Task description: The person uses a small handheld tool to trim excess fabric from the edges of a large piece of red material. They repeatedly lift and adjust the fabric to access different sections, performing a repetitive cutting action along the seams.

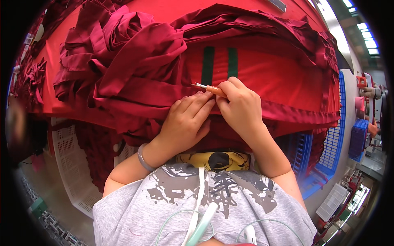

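Note:
A seam ripper (214,90) with an orange handle and a thin metal tip is pinched in my right hand (242,102). Its tip points left, just above the burgundy cloth (139,74). My left hand (184,112) is close beside it, fingers together on the near edge of this cloth, thumb tucked below. The fingertips of both hands almost meet near the handle. Loose folds of the cloth are heaped at the left, and a long gathered strip of it curves around the far side and down the right. What lies under my left fingers is hidden.
A red covering (271,82) with two dark green strips (208,65) spreads over the work surface. Below its edge stand a white perforated basket (67,160) at the left and a blue basket (330,151) at the right. Another blue crate (358,137) is farther right.

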A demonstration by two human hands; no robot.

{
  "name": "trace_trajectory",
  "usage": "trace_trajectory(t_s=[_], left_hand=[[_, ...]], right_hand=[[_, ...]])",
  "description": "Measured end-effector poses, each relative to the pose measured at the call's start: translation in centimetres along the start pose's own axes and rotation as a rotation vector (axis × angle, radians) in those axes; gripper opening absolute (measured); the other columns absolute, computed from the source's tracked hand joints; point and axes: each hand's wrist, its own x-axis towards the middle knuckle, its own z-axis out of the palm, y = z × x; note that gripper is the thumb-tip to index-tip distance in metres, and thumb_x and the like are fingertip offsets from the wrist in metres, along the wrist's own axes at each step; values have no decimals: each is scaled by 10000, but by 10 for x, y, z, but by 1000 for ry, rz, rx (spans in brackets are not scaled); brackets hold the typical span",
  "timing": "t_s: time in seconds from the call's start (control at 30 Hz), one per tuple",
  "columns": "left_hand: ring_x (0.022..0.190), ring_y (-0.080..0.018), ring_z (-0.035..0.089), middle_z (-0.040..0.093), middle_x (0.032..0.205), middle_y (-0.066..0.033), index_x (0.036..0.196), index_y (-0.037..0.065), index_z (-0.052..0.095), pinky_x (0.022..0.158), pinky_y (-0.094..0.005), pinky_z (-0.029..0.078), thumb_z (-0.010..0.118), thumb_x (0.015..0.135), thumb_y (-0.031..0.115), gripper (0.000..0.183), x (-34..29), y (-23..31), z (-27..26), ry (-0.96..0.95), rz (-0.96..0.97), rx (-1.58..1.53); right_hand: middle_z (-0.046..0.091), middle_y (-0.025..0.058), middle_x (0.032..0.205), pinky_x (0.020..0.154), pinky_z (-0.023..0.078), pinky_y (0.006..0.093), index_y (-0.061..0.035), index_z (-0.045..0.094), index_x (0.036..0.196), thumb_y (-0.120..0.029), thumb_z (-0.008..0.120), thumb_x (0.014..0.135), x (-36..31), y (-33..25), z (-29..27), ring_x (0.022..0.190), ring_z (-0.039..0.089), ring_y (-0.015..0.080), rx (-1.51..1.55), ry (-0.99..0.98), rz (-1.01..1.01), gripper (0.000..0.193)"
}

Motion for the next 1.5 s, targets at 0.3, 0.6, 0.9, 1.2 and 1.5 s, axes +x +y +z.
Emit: trace_trajectory(t_s=[0.3, 0.6, 0.9, 1.2, 1.5], left_hand=[[754, -238, 603, 646, 851, -58, 862, 73, 663, 758, -368, 452, 671, 665, 56, 198, -9, -1, -23, 246, 75, -27], [942, -299, 624, 671, 1024, -126, 964, 46, 680, 826, -418, 463, 660, 859, 166, 161, -4, -67, -169, 756, -323, 944], [980, -302, 639, 687, 1010, -134, 1189, 10, 619, 953, -412, 458, 642, 865, 177, 365, 119, -16, -20, 210, -109, 332], [800, -233, 604, 613, 746, -50, 886, 82, 736, 786, -358, 446, 697, 793, 167, 132, 108, -25, -28, 117, 35, 172], [791, -270, 632, 679, 847, -93, 883, 10, 701, 740, -349, 499, 706, 762, 40, 125, 81, -26, -54, 202, 152, -325]], right_hand=[[549, -26, 764, 557, 329, 174, -7, 638, 876, -88, 617, 949, -16, 27, -55, 620, 412, 9, 1008, 365, 324, 111], [470, -31, 700, 524, 261, 203, -50, 530, 712, 0, 591, 899, -61, 77, -75, 602, 364, 28, 975, 550, 423, 203], [418, -42, 676, 546, 247, 219, -61, 415, 656, 29, 604, 889, -72, 58, -69, 616, 316, 29, 869, 386, 338, 313], [439, -22, 628, 517, 222, 231, -51, 362, 557, 34, 608, 883, -89, 53, -75, 575, 331, 34, 960, 332, 444, 418], [622, 54, 769, 420, 323, 222, -10, 610, 1032, -335, 573, 977, 4, 12, -39, 464, 430, 77, 1438, -187, 695, 332]])
